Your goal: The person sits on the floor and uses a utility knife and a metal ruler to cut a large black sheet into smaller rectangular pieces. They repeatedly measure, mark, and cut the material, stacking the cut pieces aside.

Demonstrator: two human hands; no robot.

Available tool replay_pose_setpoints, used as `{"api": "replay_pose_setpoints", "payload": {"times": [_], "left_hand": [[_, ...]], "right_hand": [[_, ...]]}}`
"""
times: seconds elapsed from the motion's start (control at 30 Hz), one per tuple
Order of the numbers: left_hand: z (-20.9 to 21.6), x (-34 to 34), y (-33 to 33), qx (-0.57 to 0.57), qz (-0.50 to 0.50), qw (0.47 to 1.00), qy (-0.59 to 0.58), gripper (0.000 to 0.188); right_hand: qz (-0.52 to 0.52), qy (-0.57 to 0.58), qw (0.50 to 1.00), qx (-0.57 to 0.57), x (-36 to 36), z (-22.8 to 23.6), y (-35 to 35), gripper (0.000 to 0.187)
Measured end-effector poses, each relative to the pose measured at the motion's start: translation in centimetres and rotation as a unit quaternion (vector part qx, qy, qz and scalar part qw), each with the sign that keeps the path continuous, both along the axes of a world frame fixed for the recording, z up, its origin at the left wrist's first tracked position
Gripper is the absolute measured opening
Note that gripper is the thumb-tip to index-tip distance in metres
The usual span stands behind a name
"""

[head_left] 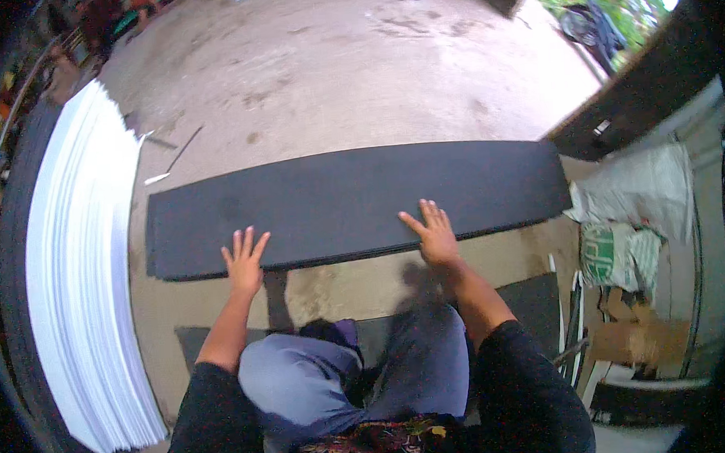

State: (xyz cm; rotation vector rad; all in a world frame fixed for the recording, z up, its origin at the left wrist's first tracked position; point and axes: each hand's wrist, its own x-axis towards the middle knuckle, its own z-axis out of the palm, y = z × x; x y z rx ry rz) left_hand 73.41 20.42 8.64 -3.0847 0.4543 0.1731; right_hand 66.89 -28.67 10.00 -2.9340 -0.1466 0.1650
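Note:
In front of me lies a stack of long dark foam-like sheets (353, 194), stretched from left to right with its layered near edge toward me. My left hand (245, 261) rests on the near left part of the top sheet, fingers spread. Further right, my right hand (434, 235) lies on the near edge of the same sheet, fingers stretched out and thumb apart. Neither hand grips anything. Another dark sheet (514, 299) is on the floor beneath and beside my legs, partly hidden by them.
A tall stack of white sheets (82, 274) stands along the left, with dark sheets behind it. White sacks (635, 187), a green-and-white bag (618, 254) and cardboard (639, 341) are at the right. A thin strip (185, 150) lies on the concrete floor (330, 72). A doorway opens at the far right.

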Motion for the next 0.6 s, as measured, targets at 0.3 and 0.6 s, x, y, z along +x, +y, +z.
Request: {"api": "replay_pose_setpoints", "payload": {"times": [0.3,0.6], "left_hand": [[-0.4,0.2,0.9,-0.004,-0.005,1.0,0.0,0.103],[0.9,0.5,3.2,0.002,0.005,1.0,0.023,0.103]], "right_hand": [[0.018,-0.069,0.997,-0.032,0.2,-0.7,0.3,0.074],[0.021,-0.043,0.999,-0.02,0.0,0.2,2.9,0.077]]}}
